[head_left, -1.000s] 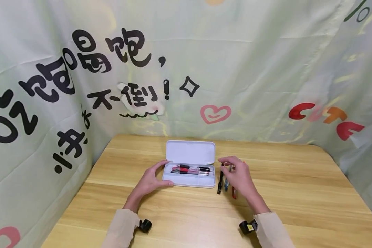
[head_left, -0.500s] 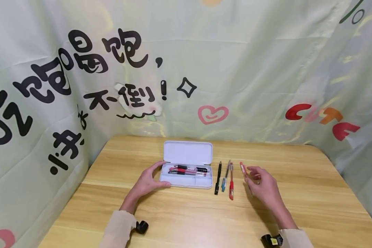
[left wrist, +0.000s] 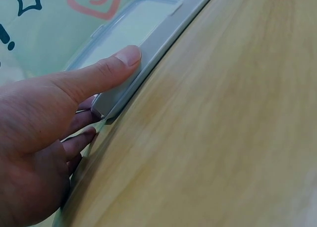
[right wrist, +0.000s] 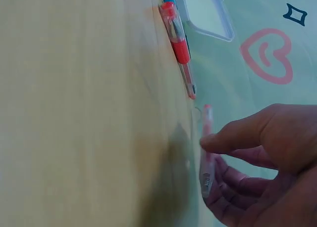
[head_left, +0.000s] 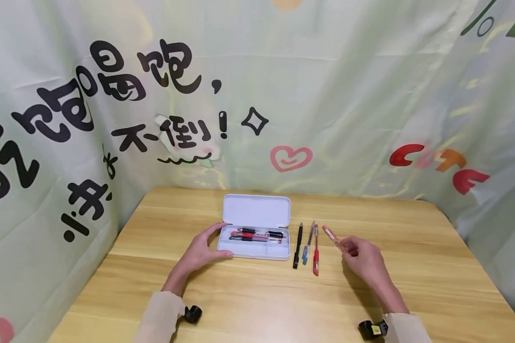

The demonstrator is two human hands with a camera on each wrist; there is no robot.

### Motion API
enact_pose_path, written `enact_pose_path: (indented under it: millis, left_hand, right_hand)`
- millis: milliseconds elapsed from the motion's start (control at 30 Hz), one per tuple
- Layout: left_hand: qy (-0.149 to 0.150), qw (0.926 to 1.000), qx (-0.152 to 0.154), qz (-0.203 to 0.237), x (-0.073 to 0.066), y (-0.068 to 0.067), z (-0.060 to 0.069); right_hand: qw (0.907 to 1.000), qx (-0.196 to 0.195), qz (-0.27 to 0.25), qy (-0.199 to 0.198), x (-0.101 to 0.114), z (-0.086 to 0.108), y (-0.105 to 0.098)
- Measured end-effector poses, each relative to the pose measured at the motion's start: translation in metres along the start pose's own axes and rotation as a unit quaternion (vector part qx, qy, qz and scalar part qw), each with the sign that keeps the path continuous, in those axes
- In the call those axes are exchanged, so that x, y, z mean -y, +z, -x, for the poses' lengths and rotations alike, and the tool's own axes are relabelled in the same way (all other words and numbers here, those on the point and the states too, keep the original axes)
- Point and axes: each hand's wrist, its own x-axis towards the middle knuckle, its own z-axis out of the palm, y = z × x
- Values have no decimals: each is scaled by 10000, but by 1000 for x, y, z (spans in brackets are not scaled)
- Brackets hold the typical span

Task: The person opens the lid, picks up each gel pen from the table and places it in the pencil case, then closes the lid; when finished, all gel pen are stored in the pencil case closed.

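At the left end of an open, pale lilac pencil case (head_left: 279,250), my left hand (head_left: 202,250) grips it with the thumb on the front edge and the fingers at the back corner. The left wrist view shows the thumb (left wrist: 106,71) along the case's wall. Several pens (head_left: 257,236), red and black, lie in its rear compartment. My right hand (head_left: 365,257) pinches a red pen (head_left: 332,237) between thumb and fingers; its far end points left and away. In the right wrist view this pen (right wrist: 206,175) looks pinkish, with a whitish, printed lower part.
Between the case and my right hand lie a black pen (head_left: 298,245), a blue pen (head_left: 307,245) and another red pen (head_left: 315,252), roughly side by side. A printed curtain (head_left: 347,119) hangs behind the wooden table (head_left: 257,300).
My right hand has moved right from above the loose pens, taking one red pen apart from them. That pen has since tilted further left. The left hand stays on the case.
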Motion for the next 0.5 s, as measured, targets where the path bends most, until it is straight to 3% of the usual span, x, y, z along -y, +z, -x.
enact_pose_path:
  millis: [233, 500]
  left_hand:
    - [-18, 10000, 70, 41, 0, -1, -2]
    - [-13, 10000, -30, 72, 0, 0, 0]
  right_hand:
    - [9973, -557, -429, -229, 12, -2, 5]
    - [9908, -541, -1016, -708, 51, -8, 34]
